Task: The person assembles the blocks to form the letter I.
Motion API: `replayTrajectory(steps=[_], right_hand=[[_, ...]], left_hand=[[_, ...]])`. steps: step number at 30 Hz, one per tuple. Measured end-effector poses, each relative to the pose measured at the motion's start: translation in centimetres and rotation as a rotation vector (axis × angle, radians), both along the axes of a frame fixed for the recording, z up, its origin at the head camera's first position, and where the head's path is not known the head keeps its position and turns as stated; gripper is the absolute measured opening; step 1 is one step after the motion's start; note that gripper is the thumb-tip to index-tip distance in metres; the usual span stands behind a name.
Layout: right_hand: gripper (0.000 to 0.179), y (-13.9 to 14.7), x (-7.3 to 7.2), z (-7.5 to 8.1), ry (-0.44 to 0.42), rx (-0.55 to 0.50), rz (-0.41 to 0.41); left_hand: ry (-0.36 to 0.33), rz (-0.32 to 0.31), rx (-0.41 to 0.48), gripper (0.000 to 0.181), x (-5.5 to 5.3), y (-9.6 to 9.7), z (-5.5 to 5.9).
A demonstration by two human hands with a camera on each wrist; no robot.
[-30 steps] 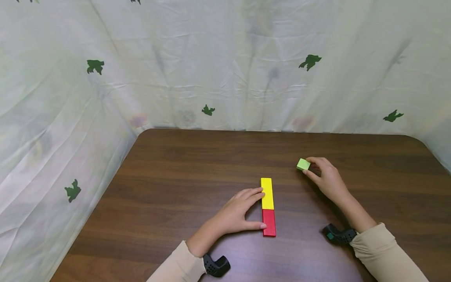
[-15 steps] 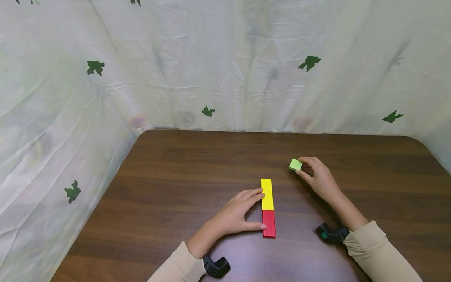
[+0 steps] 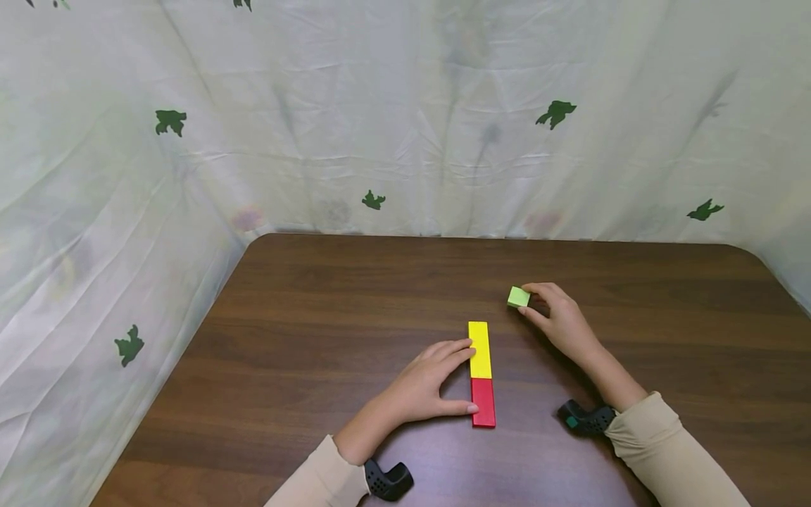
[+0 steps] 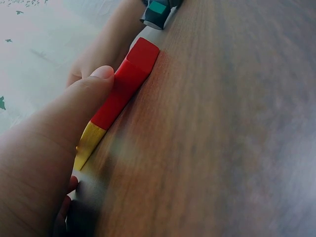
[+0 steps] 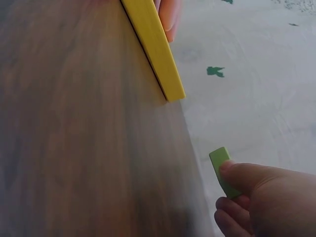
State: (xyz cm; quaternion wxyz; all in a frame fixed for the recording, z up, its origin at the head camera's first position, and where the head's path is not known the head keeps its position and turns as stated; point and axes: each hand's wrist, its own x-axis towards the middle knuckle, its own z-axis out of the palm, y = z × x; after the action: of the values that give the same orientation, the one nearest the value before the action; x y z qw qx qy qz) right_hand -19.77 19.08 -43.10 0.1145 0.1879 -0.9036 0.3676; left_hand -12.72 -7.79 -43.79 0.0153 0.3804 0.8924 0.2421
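A yellow block (image 3: 479, 350) and a red block (image 3: 483, 403) lie end to end in a line on the wooden table, the yellow one farther away. My left hand (image 3: 418, 384) is spread at their left side. Its fingertips touch the yellow block and its thumb (image 4: 102, 72) touches the red one. Beyond the yellow block and to its right, my right hand (image 3: 564, 325) pinches a small light green block (image 3: 519, 296) between thumb and fingers. In the right wrist view this green block (image 5: 222, 170) appears held off the tabletop, apart from the yellow block (image 5: 155, 49).
The dark wooden table (image 3: 304, 317) reaches back to a pale curtain (image 3: 405, 120) with green leaf-like shapes. A black device (image 3: 389, 481) sits on the left wrist, and another black device (image 3: 586, 417) on the right.
My right hand has moved left with the green block, closer to the far end of the yellow block. The left hand and the two lined-up blocks have stayed in place.
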Motion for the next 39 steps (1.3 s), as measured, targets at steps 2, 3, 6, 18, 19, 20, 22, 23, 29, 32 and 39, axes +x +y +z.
replayTrajectory(steps=[2,3,6,18,19,20,22,23,29,32,39], right_hand=[[0.038,-0.3,-0.1,0.0,-0.007,-0.004,0.005],[0.039,-0.4,-0.1,0.0,-0.011,-0.005,0.008],[0.039,-0.8,-0.2,0.1,-0.021,0.0,0.015],[0.039,-2.2,-0.3,0.3,-0.041,0.014,0.034],[0.039,-2.3,-0.3,0.3,-0.041,0.012,0.038],[0.039,-2.4,-0.4,0.2,-0.042,0.009,0.042],[0.039,-2.6,-0.4,0.2,-0.042,0.005,0.049],[0.039,-2.6,-0.5,0.1,-0.043,0.004,0.051],[0.038,-3.1,-0.6,-0.1,-0.051,0.0,0.059],[0.038,-3.3,-0.7,-0.1,-0.051,0.0,0.064],[0.039,-3.8,-0.9,-0.2,-0.069,0.007,0.074]], left_hand=[[-0.003,0.001,-0.002,0.079,0.0,0.0,0.0],[-0.004,0.001,-0.003,0.079,0.0,0.0,0.0],[-0.011,0.001,-0.007,0.079,0.0,0.0,0.0],[-0.01,0.0,-0.007,0.079,0.0,0.0,0.2],[-0.011,0.0,-0.007,0.079,0.0,0.0,0.2],[-0.012,0.0,-0.007,0.079,0.0,0.0,0.1],[-0.015,-0.001,-0.008,0.079,0.0,0.0,0.1],[-0.016,-0.001,-0.008,0.079,-0.1,0.0,0.1],[-0.019,-0.003,-0.005,0.079,0.0,0.0,0.1],[-0.018,-0.003,-0.002,0.079,0.0,0.0,0.1],[-0.021,-0.001,-0.005,0.079,0.0,-0.1,0.1]])
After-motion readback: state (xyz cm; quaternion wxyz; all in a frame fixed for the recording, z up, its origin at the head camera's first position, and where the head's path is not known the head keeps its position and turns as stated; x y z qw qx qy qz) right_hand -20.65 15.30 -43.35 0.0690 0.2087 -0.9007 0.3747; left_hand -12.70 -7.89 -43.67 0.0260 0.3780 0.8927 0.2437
